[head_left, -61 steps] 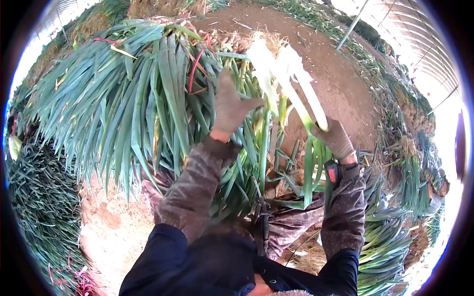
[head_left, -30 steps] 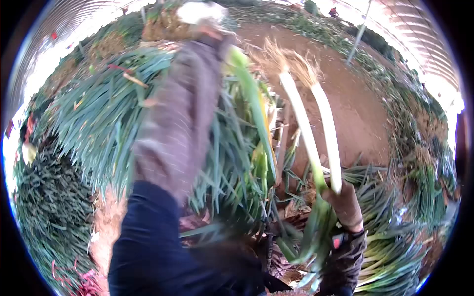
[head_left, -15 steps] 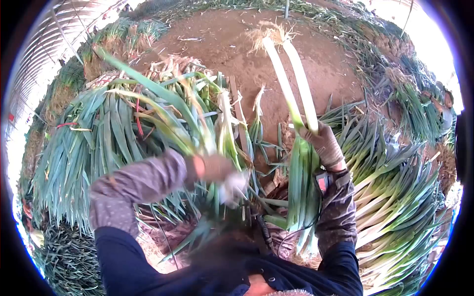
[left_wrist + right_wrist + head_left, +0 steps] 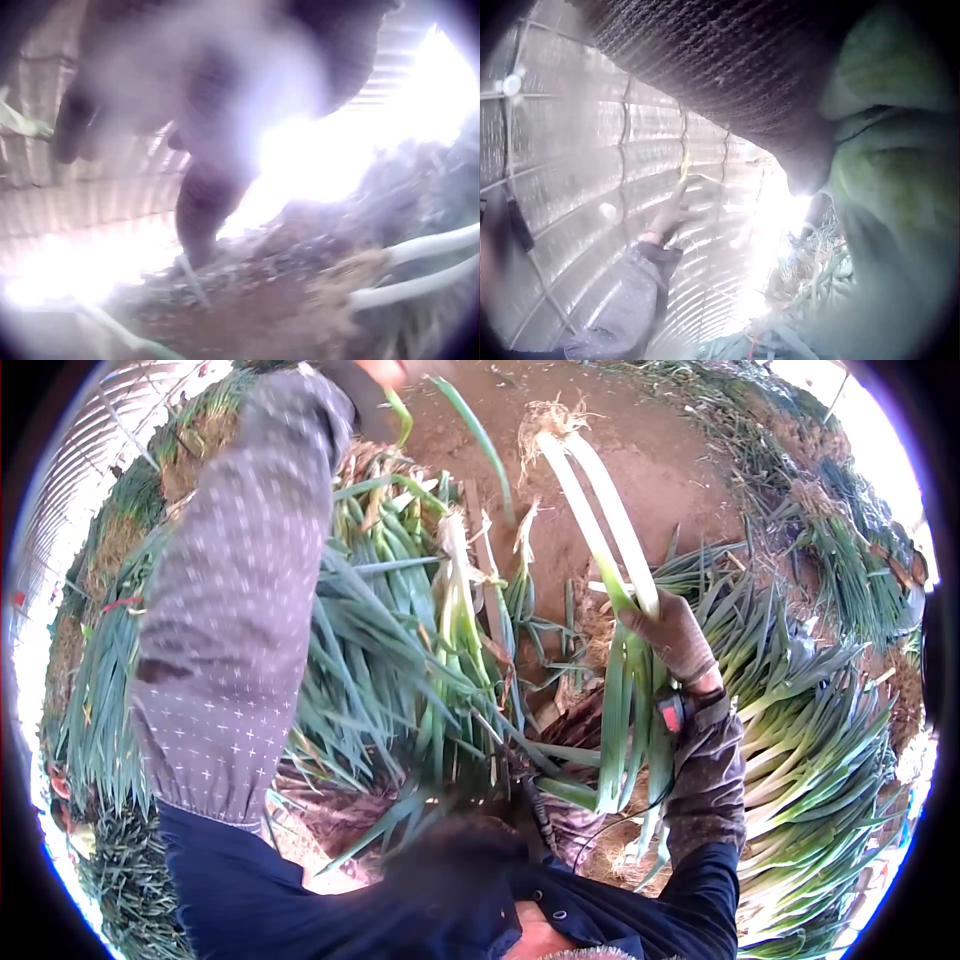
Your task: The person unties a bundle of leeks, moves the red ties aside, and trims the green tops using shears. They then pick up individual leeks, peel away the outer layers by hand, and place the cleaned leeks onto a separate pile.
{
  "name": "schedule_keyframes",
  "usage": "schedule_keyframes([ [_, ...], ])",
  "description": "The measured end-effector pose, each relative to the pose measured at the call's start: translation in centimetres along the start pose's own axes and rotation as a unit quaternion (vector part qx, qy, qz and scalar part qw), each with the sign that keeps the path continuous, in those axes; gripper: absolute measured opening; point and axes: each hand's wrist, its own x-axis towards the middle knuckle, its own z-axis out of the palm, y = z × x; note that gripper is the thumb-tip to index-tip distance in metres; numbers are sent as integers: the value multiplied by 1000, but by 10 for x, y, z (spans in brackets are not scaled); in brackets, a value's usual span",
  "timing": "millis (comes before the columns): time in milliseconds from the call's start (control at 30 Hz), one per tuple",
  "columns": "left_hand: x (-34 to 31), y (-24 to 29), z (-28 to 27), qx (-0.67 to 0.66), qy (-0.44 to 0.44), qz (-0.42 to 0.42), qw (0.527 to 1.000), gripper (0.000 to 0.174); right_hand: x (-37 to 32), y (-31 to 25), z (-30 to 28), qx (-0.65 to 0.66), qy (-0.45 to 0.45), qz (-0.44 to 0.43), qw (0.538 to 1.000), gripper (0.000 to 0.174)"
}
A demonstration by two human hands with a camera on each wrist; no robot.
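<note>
In the head view my gloved right hand [image 4: 675,640] grips two long green onions [image 4: 610,520], white stalks and hairy roots pointing up and green leaves hanging below. The right wrist view shows that glove [image 4: 727,82] close against green stalks [image 4: 900,180]. My left hand [image 4: 385,372] is stretched far out at the top edge, blurred and partly cut off. Its gloved fingers [image 4: 202,210] look spread in the left wrist view, with nothing gripped. Loose green leaves [image 4: 478,440] are in the air beside it.
A large heap of green onions [image 4: 370,640] lies in front, left of centre. More onions [image 4: 800,760] are laid out at the right. Bare soil [image 4: 650,470] stretches beyond, with further piles around it. Another person [image 4: 915,575] is at the far right.
My left hand has swung from low over the heap, where it was with leaves, out to the top edge. The right hand still holds the two onions and has shifted slightly right.
</note>
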Motion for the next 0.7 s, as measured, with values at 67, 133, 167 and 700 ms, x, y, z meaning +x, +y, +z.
schedule_keyframes([
  [67, -39, 66, 19, -77, -9, 84, 993, 78, 9, -7, 11, -48, -41, -35, 997, 38],
  [133, -72, 102, 35, -62, -55, 137, 987, 108, 20, -20, 22, -118, -90, -79, 986, 37],
  [167, -86, 109, 35, -40, -31, 167, 985, 91, 22, -39, 25, -140, -116, -93, 979, 37],
  [700, -294, 171, 105, -831, -290, -283, 381, 20, 77, -56, 152, -36, 104, -113, 988, 40],
])
